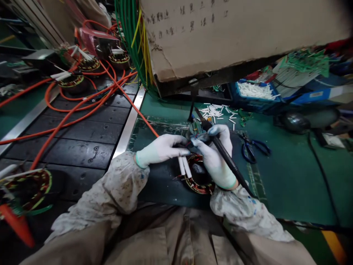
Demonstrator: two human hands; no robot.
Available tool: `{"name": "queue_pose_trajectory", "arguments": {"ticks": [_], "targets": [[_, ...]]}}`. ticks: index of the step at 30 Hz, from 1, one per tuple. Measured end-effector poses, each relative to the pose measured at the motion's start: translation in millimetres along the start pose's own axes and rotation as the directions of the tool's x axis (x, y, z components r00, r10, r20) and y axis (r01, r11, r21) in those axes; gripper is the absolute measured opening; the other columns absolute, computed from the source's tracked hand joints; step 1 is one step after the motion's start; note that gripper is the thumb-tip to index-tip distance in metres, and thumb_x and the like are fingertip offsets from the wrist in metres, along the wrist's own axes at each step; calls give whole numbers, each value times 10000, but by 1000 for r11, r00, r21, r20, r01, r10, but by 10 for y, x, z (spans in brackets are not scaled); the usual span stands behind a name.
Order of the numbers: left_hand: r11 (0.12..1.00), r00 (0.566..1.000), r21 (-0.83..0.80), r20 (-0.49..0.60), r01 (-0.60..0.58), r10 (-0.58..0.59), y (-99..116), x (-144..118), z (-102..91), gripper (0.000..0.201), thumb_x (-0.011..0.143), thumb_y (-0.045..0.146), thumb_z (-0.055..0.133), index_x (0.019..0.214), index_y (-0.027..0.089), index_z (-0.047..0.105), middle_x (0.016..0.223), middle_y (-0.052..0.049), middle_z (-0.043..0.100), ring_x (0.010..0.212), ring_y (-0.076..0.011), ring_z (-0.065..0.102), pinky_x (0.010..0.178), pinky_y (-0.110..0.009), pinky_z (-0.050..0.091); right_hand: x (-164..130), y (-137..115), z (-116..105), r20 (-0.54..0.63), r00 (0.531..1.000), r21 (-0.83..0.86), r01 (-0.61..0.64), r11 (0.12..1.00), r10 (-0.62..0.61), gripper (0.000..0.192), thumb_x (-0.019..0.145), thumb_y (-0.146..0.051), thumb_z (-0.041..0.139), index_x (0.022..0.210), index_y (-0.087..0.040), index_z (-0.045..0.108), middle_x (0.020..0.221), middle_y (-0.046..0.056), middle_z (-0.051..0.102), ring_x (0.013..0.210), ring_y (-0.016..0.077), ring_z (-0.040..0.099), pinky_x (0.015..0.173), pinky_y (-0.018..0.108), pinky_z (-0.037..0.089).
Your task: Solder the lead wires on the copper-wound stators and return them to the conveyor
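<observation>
Both my hands wear white gloves with dark-stained fingertips. They meet just above a motor stator (196,186), a ring of copper windings with white sleeves (184,166) at its left side. My left hand (165,149) is closed, its fingertips pinching what look like thin dark and red wires. My right hand (217,158) is closed round a black soldering iron (224,152), whose tip points up and away while its cable trails down over the right sleeve. Its thumb and forefinger press together close to the left fingertips; what lies between them is hidden.
Blue-handled pliers (252,147) lie right of my right hand. Loose white sleeves (215,112) are scattered behind, near a blue bin (256,94) of them. A cardboard box (220,40) overhangs the bench. Orange cables (79,106) and more stators (71,82) occupy the black slatted surface leftward.
</observation>
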State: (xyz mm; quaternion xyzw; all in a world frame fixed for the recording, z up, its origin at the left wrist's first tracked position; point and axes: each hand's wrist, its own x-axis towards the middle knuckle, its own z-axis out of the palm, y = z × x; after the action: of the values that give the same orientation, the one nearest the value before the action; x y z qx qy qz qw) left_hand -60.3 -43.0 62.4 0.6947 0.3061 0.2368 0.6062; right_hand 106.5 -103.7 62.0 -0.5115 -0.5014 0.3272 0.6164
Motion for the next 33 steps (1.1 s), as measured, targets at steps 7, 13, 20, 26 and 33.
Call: {"name": "queue_pose_trajectory", "arguments": {"ticks": [7,13,20,26,33], "targets": [[990,958,-137,-281,23,-61,-36,-40,220,332,784,437,633,845,112,662,581,33,507,531,-86,410,501,-204,328,140,151,-34,-74,996,-4,54,999,-54,336,847,-334,667,1007,-292,374,804,-46,509,742,148,595,748,335,568],[967,946,-250,-296,54,-129,-114,5,275,331,767,420,641,875,107,645,523,63,420,470,-63,337,457,-195,234,122,98,-15,-83,992,16,92,996,-91,315,879,-321,638,1093,-286,410,941,-6,578,870,145,632,813,321,584],[960,947,-267,-277,85,-161,-80,-18,277,373,751,433,647,916,99,653,513,63,425,451,-62,342,441,-193,222,127,57,48,-71,992,27,109,994,-106,275,902,-288,619,1085,-290,414,998,-5,599,901,138,653,848,329,595],[959,949,-267,-267,95,-168,-49,-35,280,367,743,418,650,922,97,661,515,61,430,454,-62,337,446,-196,228,135,134,48,-19,999,89,36,995,-34,340,854,-307,694,1068,-294,430,953,-16,611,871,161,669,848,368,605],[964,946,-253,-283,83,-156,-66,-36,287,366,747,411,641,938,101,679,512,63,440,449,-64,349,457,-204,256,87,65,-4,-22,996,-34,84,996,-85,313,861,-300,702,1063,-281,464,970,-4,638,873,160,676,800,331,609]]}}
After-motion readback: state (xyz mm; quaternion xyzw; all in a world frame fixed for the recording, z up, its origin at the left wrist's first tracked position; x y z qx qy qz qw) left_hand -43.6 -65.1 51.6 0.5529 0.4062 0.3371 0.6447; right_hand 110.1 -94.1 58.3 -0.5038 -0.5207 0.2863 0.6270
